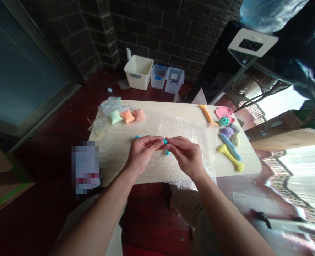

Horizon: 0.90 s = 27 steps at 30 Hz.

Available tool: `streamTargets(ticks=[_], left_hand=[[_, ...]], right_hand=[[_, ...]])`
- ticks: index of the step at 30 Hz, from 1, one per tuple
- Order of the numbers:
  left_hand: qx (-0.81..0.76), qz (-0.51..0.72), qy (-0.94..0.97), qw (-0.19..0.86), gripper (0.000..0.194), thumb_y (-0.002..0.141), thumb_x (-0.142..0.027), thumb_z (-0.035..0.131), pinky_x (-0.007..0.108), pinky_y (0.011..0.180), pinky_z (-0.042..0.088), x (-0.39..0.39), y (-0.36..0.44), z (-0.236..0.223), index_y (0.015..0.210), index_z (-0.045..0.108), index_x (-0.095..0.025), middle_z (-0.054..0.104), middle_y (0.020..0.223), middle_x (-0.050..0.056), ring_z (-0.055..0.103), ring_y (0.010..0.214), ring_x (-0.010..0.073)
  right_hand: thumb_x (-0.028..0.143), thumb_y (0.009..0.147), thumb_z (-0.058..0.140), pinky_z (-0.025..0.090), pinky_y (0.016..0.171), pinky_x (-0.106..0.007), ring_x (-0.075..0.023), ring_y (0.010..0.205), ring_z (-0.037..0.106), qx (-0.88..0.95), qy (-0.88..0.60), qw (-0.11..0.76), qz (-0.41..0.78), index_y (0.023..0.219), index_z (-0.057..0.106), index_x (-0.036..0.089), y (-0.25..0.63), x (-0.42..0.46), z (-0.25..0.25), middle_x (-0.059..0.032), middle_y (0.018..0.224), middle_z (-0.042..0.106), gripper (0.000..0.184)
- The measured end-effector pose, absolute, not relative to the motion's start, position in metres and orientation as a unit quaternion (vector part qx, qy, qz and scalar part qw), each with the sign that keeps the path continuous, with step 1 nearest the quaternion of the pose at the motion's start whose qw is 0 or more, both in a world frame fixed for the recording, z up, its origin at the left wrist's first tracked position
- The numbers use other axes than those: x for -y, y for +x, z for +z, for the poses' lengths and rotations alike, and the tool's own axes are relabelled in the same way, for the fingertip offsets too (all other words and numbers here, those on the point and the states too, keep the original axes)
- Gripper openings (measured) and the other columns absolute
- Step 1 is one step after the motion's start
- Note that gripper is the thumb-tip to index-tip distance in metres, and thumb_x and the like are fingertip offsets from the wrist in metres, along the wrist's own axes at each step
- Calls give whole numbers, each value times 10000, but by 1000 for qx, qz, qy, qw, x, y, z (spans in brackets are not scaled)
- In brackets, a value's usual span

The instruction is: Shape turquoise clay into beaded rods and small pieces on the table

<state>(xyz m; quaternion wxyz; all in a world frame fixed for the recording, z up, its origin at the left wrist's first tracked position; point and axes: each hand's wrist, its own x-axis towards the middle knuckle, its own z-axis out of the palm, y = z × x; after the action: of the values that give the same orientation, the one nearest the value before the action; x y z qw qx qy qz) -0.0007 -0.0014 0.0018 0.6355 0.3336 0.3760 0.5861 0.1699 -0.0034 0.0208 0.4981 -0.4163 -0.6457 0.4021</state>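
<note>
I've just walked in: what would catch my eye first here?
Probably the bright blue lump pinched between the left hand and the right hand, over bubble wrap on the table. Next, the colourful shapes along the table's right end, including a yellow bone-like piece. Then a pale green packet and two orange packets at the far left.
</note>
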Motion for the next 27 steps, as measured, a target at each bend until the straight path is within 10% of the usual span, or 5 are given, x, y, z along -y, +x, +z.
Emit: streamTargets(ticks=[13, 27], left_hand=[[-380, 554, 318, 670, 218, 734, -337, 938, 366, 754, 653, 1, -2, 2, 871, 845, -195, 830, 856, 75, 773, 739, 198], [-405, 565, 413, 588, 268, 800, -320, 893, 356, 752, 657, 6, -2, 5, 1034, 841, -199, 841, 933, 83, 780, 758, 210]], right_hand=[[228, 936, 760, 612, 697, -355, -194, 765, 746, 704, -438, 470, 303, 1041, 858, 284, 170, 6, 27, -51, 871, 805, 154], [380, 896, 812, 611, 628, -317, -177, 674, 730, 539, -427, 476, 549, 909, 859, 188, 168, 0, 25, -71, 747, 802, 198]])
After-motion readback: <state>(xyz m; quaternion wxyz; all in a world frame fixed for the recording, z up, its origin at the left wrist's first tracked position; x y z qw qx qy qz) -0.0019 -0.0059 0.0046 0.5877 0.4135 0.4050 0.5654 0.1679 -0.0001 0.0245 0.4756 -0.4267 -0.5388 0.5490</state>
